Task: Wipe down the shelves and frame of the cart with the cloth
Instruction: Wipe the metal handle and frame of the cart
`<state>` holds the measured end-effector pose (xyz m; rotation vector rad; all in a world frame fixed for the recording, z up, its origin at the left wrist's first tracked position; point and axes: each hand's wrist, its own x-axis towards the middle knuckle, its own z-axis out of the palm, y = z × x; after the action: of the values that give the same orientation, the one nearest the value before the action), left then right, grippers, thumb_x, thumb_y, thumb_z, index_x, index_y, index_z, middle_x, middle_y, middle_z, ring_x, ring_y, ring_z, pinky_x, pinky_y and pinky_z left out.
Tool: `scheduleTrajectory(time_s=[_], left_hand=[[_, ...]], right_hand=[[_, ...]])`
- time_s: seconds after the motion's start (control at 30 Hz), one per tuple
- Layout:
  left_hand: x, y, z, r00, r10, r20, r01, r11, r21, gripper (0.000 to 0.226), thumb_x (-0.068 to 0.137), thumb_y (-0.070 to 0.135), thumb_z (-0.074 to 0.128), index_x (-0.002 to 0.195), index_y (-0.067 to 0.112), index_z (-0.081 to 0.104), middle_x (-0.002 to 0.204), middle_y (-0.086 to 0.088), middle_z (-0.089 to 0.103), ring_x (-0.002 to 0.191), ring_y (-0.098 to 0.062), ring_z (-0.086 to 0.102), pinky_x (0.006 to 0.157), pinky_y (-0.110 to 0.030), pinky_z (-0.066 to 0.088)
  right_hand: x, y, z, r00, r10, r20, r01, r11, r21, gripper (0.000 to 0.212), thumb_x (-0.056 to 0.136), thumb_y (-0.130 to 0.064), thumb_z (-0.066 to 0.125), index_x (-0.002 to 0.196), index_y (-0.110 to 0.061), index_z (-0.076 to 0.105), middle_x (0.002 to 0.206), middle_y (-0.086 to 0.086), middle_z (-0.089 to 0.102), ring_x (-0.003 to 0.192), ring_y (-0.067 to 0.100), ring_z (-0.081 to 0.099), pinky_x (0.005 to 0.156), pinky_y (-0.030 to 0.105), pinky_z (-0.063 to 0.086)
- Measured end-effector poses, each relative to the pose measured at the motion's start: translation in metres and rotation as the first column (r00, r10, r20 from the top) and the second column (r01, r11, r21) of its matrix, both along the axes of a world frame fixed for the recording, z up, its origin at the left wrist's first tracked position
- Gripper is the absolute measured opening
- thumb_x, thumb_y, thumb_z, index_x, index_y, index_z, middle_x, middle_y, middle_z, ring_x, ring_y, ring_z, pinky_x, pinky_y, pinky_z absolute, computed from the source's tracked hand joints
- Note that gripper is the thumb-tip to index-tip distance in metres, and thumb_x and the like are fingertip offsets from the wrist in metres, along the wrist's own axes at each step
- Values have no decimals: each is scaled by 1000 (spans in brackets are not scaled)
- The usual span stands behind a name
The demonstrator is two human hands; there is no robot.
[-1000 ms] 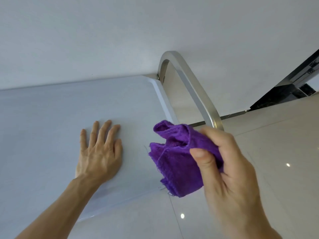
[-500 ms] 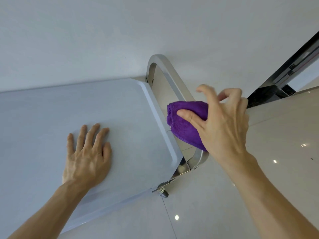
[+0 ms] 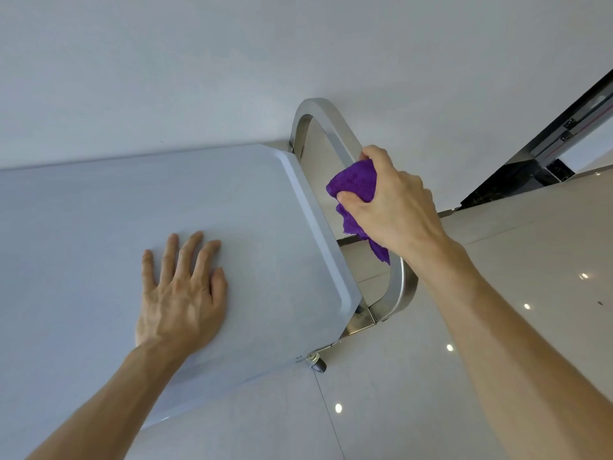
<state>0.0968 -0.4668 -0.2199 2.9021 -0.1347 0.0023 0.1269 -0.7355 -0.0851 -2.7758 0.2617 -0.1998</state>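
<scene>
- purple cloth (image 3: 356, 185) clenched in right hand (image 3: 394, 207), pressed against metal handle (image 3: 335, 127)
- left hand (image 3: 180, 293) flat, fingers straight, on cart's top shelf (image 3: 99, 210)

White wall (image 3: 298, 44), glossy tiled floor (image 3: 530, 293), dark metal door frame (image 3: 557, 141)

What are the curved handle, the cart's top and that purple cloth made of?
Handle: likely brushed metal, steel or aluminium, judging by its silvery sheen.
Cart top: smooth matte pale grey, plastic or coated board; hard to tell.
Cloth: fuzzy, looped pile, probably microfibre.
</scene>
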Motion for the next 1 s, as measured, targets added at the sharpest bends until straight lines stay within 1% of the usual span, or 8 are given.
scheduleTrajectory(time_s=[0.17, 0.27, 0.33, 0.43, 0.53, 0.67, 0.87, 1.0], left_hand=[[-1, 1, 0, 1000, 5, 5, -5, 1000, -15, 54, 95, 41, 20, 146, 28, 34, 159, 3, 28, 151, -23, 12, 121, -53, 3], [0, 1, -1, 1000, -3, 1, 3, 1000, -13, 51, 96, 38, 23, 146, 28, 33, 159, 2, 27, 151, -24, 12, 121, -54, 4], [-2, 0, 0, 1000, -2, 0, 2, 1000, -14, 54, 94, 39, 20, 146, 28, 33, 158, 2, 27, 150, -24, 12, 120, -53, 4], [-3, -2, 3, 1000, -3, 8, 3, 1000, -18, 57, 93, 39, 18, 146, 27, 34, 157, 1, 29, 150, -25, 14, 120, -54, 5], [-3, -5, 10, 999, -27, 39, 26, 999, 28, 56, 90, 33, 26, 139, 15, 47, 148, -10, 44, 143, -36, 30, 113, -61, 18], [14, -17, 27, 998, -66, 24, 64, 996, 67, 48, 85, 27, 40, 126, 9, 57, 129, -22, 50, 117, -48, 49, 100, -63, 32], [43, -41, 22, 987, -154, 50, 151, 987, 55, 53, 95, 36, 52, 145, 23, 38, 155, -11, 25, 137, -38, 32, 114, -62, 15], [61, -33, 12, 993, -105, 49, 104, 994, 28, 51, 96, 43, 47, 144, 27, 38, 155, -10, 26, 140, -36, 29, 114, -62, 13]], right_hand=[[-27, -1, -18, 979, 3, 205, -2, 1000, -6, 68, 90, -39, 66, 149, -41, 32, 123, 8, 54, 97, 23, 57, 78, 29, 38], [-55, -2, -41, 906, -13, 424, -17, 998, 66, 57, 89, -35, 68, 141, -40, 45, 128, 2, 50, 98, 6, 53, 75, 14, 44], [-75, -1, -64, 833, -51, 551, -37, 988, 147, 45, 90, -30, 68, 131, -36, 52, 133, 4, 47, 109, 10, 55, 78, 5, 45], [-101, 0, -104, 755, -106, 648, -75, 967, 245, 38, 89, -16, 71, 121, -30, 57, 138, 12, 41, 123, 19, 51, 88, 17, 54], [-118, 1, -140, 733, -104, 672, -111, 957, 269, 45, 84, 1, 69, 119, -25, 55, 141, 8, 31, 126, 23, 48, 94, 29, 55], [-125, 4, -160, 736, -82, 672, -137, 954, 267, 49, 83, 7, 66, 120, -22, 52, 143, 4, 23, 127, 23, 47, 100, 27, 50], [-131, -12, -136, 837, 1, 547, -195, 935, 297, 47, 81, -4, 68, 118, -30, 55, 138, -1, 28, 124, -3, 43, 98, 11, 43], [-104, -16, -81, 870, 63, 489, -187, 960, 208, 35, 85, -25, 62, 117, -37, 54, 132, -5, 35, 109, -1, 49, 85, 5, 46]])
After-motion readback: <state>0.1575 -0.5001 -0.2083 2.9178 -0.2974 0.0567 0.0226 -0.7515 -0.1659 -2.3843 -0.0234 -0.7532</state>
